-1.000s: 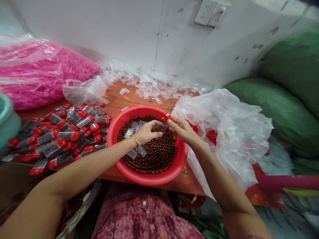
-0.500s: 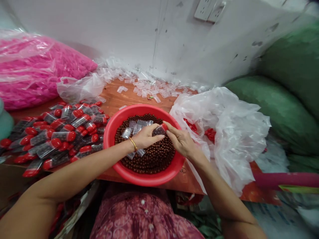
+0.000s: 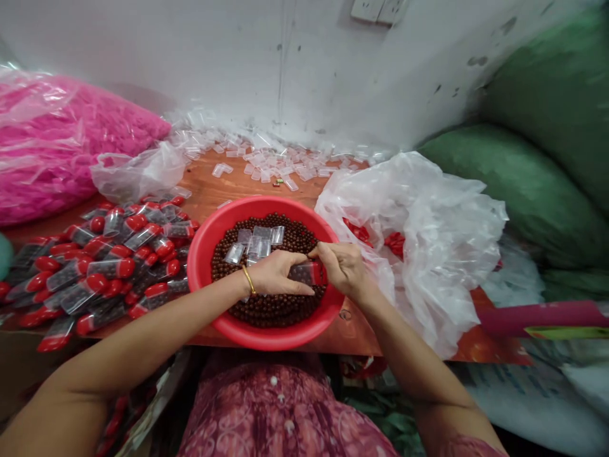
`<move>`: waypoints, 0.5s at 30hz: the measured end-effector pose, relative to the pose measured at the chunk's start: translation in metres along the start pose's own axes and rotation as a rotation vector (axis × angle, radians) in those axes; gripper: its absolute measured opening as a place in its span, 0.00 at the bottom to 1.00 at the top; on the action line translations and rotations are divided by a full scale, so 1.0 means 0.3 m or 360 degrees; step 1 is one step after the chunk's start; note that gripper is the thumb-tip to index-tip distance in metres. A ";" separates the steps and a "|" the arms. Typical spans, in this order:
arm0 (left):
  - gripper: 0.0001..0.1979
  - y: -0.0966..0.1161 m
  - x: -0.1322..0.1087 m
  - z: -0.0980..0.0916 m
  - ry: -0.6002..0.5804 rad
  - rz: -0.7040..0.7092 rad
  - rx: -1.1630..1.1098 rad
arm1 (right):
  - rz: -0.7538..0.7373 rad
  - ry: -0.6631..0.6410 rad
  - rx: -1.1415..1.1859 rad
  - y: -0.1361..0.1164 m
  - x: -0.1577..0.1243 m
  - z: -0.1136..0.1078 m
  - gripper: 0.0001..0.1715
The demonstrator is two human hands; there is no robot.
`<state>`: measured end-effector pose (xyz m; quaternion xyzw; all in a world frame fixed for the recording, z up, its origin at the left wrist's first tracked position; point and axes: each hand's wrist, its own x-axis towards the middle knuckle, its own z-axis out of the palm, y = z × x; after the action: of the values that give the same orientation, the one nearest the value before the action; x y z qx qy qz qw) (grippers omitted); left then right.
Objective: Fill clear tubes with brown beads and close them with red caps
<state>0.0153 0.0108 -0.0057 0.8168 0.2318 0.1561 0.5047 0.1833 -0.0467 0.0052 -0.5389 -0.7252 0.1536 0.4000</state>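
Over a red plastic basin [image 3: 200,273], my left hand [image 3: 273,271] grips a clear container [image 3: 301,273] by its sides. Dark beads show through its wall, and a red cap [image 3: 316,273] covers the right end. My right hand [image 3: 343,265] is closed beside that cap, thumb and index finger pinched together; what sits between them is hidden. Below both hands, brown round beads [image 3: 280,314] fill the basin. Several clear, flat empty containers [image 3: 259,244] lie on the beads, left of the held one.
Filled red-capped containers [image 3: 109,266] are heaped on the left. Behind them sits a bag of pink pieces [image 3: 71,139]. Clear pieces [image 3: 285,162] are scattered along the wall. A white plastic bag [image 3: 419,235] with red items lies right, near green sacks [image 3: 514,197].
The held container has moved lower over the beads. My right hand's fingers have curled in from resting on the red cap to a pinch beside it. The view has shifted slightly.
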 end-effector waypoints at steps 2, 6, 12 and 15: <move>0.18 0.009 -0.004 0.004 0.0027 -0.0022 0.0121 | 0.0147 0.0083 0.0213 -0.008 0.015 0.037 0.30; 0.11 0.025 -0.017 0.010 0.0251 -0.0106 0.0337 | 0.0440 0.0118 0.0687 -0.016 0.049 0.109 0.30; 0.06 0.032 -0.023 0.024 0.0441 0.0020 0.0598 | 0.0721 -0.0140 0.1301 -0.035 0.070 0.134 0.34; 0.07 0.020 -0.029 0.024 0.0486 0.0107 0.0673 | 0.0689 -0.0272 0.1255 -0.039 0.080 0.123 0.33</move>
<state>0.0128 -0.0016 -0.0037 0.8783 0.3055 0.2425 0.2763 0.1456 -0.0218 -0.0006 -0.4701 -0.5125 0.5417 0.4721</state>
